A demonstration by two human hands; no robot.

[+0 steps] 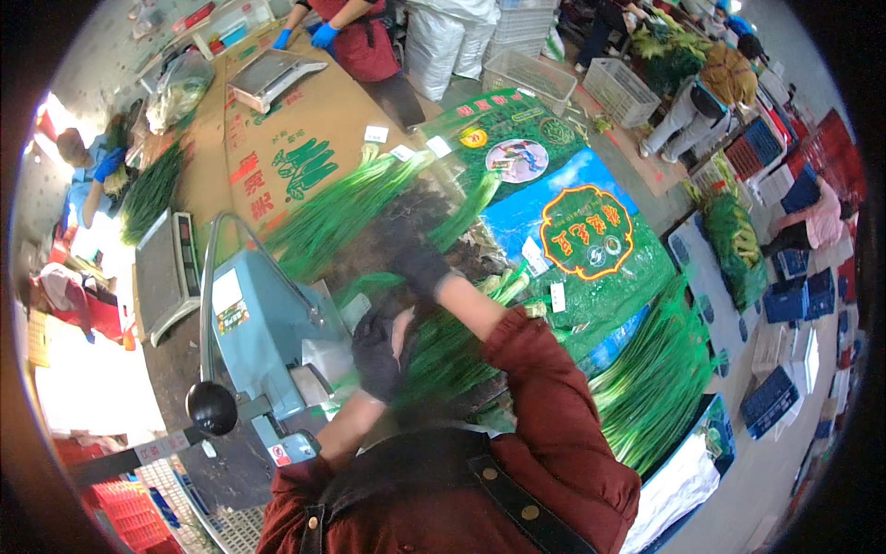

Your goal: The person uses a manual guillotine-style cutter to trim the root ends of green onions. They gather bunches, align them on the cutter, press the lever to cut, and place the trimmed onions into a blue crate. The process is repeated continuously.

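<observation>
My left hand [379, 350], in a dark glove, is half curled beside a blue bench machine [266, 325] that has a metal hoop and a black ball knob [212, 408]. Farther out, my right hand [419, 262], also in a dark glove, reaches over the dark work surface, its fingers blurred. Whether either hand holds anything is too blurred to tell. Past my right hand lie bundles of thin green stalks [339, 204], like scallions or chives, with white tags at their pale ends. More stalks [450, 353] lie under my right forearm, partly hidden.
Green and blue printed sacking [526, 152] covers the right side. Loose stalks [657, 381] lie beyond my right elbow. Two scales [166, 270] stand to the left and far side, on printed cardboard [277, 149]. A co-worker's blue-gloved hand [324, 34] is across the table; plastic crates [529, 79] stand behind.
</observation>
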